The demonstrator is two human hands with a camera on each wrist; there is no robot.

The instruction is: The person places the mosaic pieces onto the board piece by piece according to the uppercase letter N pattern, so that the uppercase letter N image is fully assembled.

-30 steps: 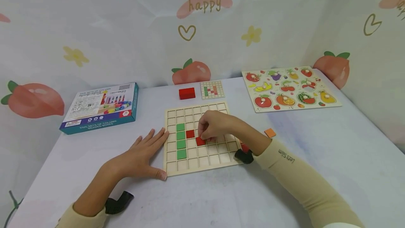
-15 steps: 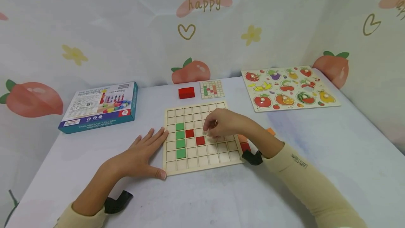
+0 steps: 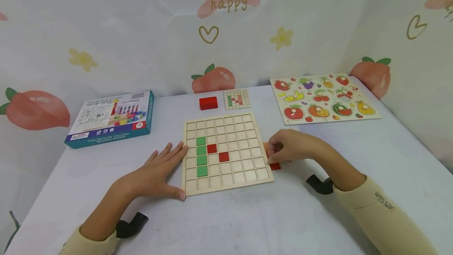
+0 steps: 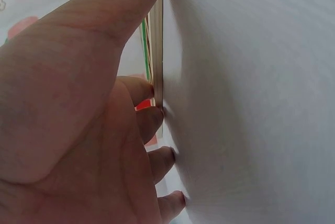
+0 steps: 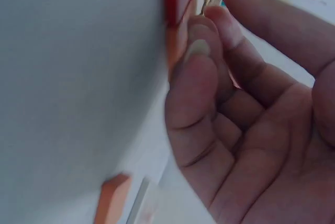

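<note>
Head view takes in the whole board point(image 3: 226, 169): four green tiles point(image 3: 201, 160) in one column, two red tiles point(image 3: 223, 156) stepping diagonally away to their right, and the left hand point(image 3: 157, 178) spread flat at the left edge, thumb by the near corner. Left wrist view catches the board mostly side-on, but adds the fingertips point(image 4: 179, 198) meeting the tabletop point(image 4: 251, 103). Right wrist view reveals a lone orange tile point(image 5: 112, 199) that the right hand point(image 3: 293, 146) hides from the head camera. A red piece point(image 3: 275, 166) and an orange piece point(image 3: 265, 147) lie just outside the board's right edge, at that hand's bent fingertips and partly covered; whether it pinches either, I cannot tell
</note>
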